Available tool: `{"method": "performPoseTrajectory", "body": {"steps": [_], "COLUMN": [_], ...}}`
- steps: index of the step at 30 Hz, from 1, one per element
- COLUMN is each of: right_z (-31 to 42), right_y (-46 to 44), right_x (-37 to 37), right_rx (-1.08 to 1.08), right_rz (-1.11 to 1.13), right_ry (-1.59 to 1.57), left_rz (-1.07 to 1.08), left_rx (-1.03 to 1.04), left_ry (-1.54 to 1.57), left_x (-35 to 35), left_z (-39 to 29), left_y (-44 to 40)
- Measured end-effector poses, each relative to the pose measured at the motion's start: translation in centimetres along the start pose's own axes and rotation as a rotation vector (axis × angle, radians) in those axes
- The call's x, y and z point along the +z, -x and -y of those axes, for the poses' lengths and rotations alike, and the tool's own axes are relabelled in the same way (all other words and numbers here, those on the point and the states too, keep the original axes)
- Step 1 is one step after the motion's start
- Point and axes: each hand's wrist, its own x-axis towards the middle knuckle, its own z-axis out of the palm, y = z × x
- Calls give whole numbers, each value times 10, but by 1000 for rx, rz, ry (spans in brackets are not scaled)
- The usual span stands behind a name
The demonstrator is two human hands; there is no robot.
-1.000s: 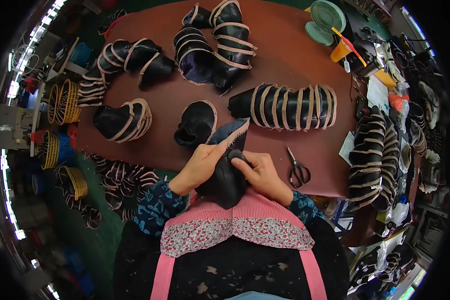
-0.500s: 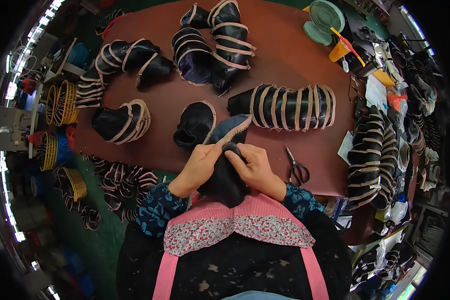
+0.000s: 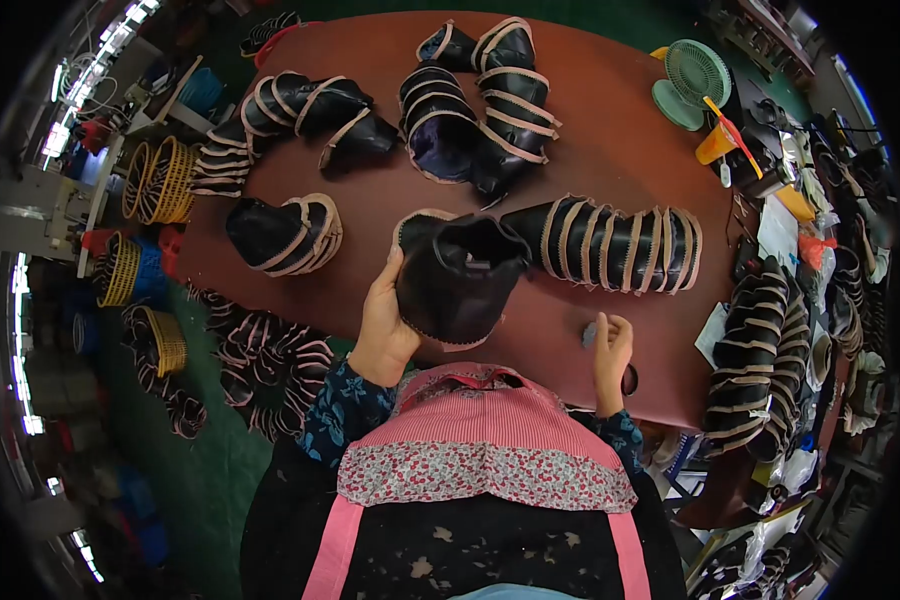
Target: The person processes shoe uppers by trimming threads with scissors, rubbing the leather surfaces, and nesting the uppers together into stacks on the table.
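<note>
Red-brown table (image 3: 610, 130) fills most of the view. Pink striped apron (image 3: 490, 480), floral hem, on the person's front. Right of the table: long nested stack (image 3: 742, 350) of black pieces, pale edging. Shorter nested row (image 3: 622, 247) on the table, same build.

Black piece (image 3: 455, 305) is up in front of the person, opening facing the camera, near the row's left end. Left hand (image 3: 384, 330) holds it by its left side, thumb up along it, other fingers mostly hidden.

Right hand (image 3: 611, 360) well apart, right of the piece; fingers part-curled, narrow, can't tell if it grips anything. White paper (image 3: 778, 232) further right, any print too small to read. Dark loop (image 3: 629, 380) just beside the right hand. Small grey item (image 3: 589, 335) by its fingertips, blurred.
</note>
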Motion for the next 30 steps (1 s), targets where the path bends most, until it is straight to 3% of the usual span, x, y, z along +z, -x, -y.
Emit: {"method": "performPoseTrajectory", "body": {"steps": [2,4,6,8,11,12,14,15,17,18,20,23,24,26,30], "right_z": [60,131,186,206,223,229,240,246,259,267,290,317,317,306,275], "right_y": [9,36,58,59,55,58,63,66,74,79,90,97,93,79,48], "right_x": [5,18,41,59,80,87,100,105,116,119,127,145,154,174,206], "right_rx": [171,489,557,624,699,703,711,711,589,588,386,302,301,-47,-609], "right_rz": [611,1067,1071,1084,930,943,747,756,751,764,740,831,824,981,415], "right_ry": [-465,-1077,-1242,-1402,-1676,-1673,-1454,-1447,-1405,-1399,-1297,-1264,-1273,-1081,-234], "left_rz": [112,151,186,6,-86,-90,-41,-44,-430,-437,-110,-98,-47,-22,-271], "left_rx": [-91,-112,-123,-25,14,25,114,122,700,709,1106,1075,1067,1274,1545], "left_ry": [125,142,166,26,-19,-18,-398,-392,-782,-776,-1116,-1681,-1572,-1597,-1919], "left_x": [-24,-48,-52,-41,-57,-64,-74,-77,-74,-73,-47,-32,-36,-31,-18], "left_z": [3,6,3,-4,-24,-32,-48,-57,-78,-90,-122,-147,-159,-196,-264], "left_y": [-11,-18,-11,2,1,4,8,8,10,17,45,63,64,72,78]}}
